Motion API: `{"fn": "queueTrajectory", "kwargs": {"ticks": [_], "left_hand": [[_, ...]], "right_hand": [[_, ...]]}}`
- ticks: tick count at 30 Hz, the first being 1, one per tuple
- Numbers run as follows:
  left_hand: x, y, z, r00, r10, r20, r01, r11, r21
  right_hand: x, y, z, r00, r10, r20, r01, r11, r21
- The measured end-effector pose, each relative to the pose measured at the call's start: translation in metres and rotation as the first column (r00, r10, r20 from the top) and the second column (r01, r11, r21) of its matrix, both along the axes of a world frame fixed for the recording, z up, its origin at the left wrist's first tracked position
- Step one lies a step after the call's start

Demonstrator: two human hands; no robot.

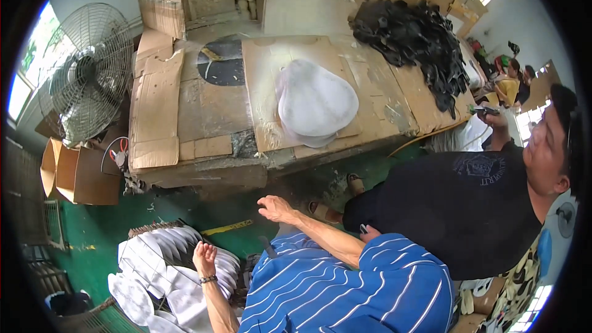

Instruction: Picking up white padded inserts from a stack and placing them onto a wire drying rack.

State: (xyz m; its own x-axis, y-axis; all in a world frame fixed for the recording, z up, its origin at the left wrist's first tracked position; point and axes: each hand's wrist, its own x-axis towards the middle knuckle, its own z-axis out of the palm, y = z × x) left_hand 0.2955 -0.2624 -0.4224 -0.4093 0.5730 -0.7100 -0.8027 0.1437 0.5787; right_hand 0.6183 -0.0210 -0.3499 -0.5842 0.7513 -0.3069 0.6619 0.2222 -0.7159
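Two bare hands show in the lower half of the frame, both empty with fingers loosely apart. The left hand point(205, 258), wearing a beaded bracelet at the wrist, reaches down at lower left and rests its fingertips on a heap of white oval pieces point(161, 271) fanned out on the green floor point(98, 234); their count is hard to tell, as they overlap. The right hand point(275, 208) is stretched forward near the centre, palm down, hovering above the floor and touching nothing, its forearm coming out of a blue striped sleeve point(394, 271). One smaller stack of white oval pieces point(316, 103) lies on the cardboard-covered table point(203, 111) at upper centre, with one pile of black pieces point(419, 40) at upper right. One standing fan point(91, 74) is at upper left. One person in a black shirt point(468, 203) crouches at right.
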Motion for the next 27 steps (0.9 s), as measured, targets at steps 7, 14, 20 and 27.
{"fn": "queueTrajectory", "kwargs": {"ticks": [7, 14, 20, 27], "left_hand": [[0.020, 0.023, 0.112, 0.995, -0.072, -0.069, 0.082, 0.986, 0.143], [0.060, 0.006, 0.132, 0.999, 0.018, -0.044, -0.014, 0.997, 0.080], [0.092, 0.019, 0.143, 0.995, 0.060, -0.080, -0.059, 0.998, 0.007], [0.114, 0.058, 0.146, 0.997, 0.041, -0.066, -0.040, 0.999, 0.014]], "right_hand": [[0.038, 0.019, 0.000, 0.973, -0.221, -0.065, 0.225, 0.972, 0.066], [0.059, 0.073, 0.028, 0.882, -0.449, -0.140, 0.470, 0.825, 0.315], [0.075, 0.152, 0.049, 0.837, -0.537, -0.106, 0.480, 0.627, 0.614], [0.116, 0.244, 0.053, 0.812, -0.580, 0.067, 0.382, 0.615, 0.690]]}}
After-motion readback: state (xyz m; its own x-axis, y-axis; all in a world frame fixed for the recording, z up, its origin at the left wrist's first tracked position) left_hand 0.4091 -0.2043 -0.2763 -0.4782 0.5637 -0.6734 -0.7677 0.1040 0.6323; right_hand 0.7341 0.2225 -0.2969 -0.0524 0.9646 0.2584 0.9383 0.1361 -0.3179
